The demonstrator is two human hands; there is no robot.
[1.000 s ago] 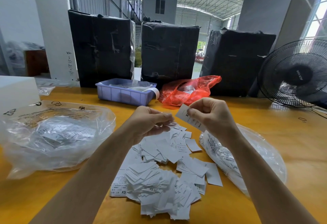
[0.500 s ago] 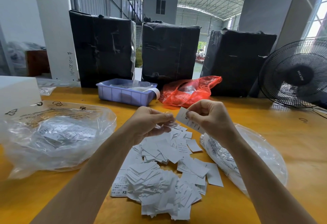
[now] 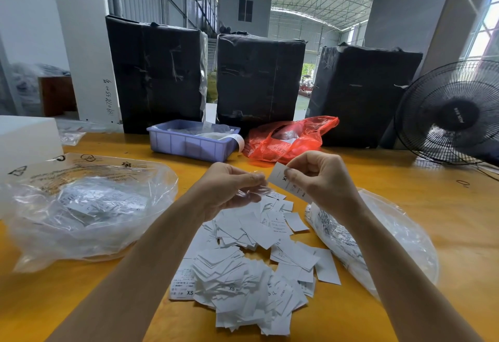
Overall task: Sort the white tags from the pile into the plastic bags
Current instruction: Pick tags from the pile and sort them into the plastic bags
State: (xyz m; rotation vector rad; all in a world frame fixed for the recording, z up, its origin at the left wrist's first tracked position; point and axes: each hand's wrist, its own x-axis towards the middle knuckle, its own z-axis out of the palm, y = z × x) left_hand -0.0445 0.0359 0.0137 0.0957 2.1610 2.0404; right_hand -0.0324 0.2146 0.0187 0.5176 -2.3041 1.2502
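Note:
A loose pile of white tags (image 3: 251, 263) lies on the yellow table (image 3: 405, 179) in front of me. Above its far edge, my right hand (image 3: 324, 182) pinches one white tag (image 3: 279, 178) printed with an X. My left hand (image 3: 229, 188) is just left of it, fingers curled round a small piece of clear plastic (image 3: 255, 192) that looks like a small bag. The tag's edge almost touches the left fingertips. A large clear plastic bag (image 3: 81, 206) holding tags lies at the left. Another clear bag (image 3: 383, 242) with printed tags lies at the right, under my right forearm.
A purple bin (image 3: 189, 146) and a red plastic bag (image 3: 291, 139) stand behind the hands. Three black wrapped boxes (image 3: 259, 80) line the table's back. A black fan (image 3: 453, 115) is at the far right, a white box (image 3: 27, 139) at the far left.
My right hand has brought the tag a little closer to my left hand. The pile and the bags have not moved.

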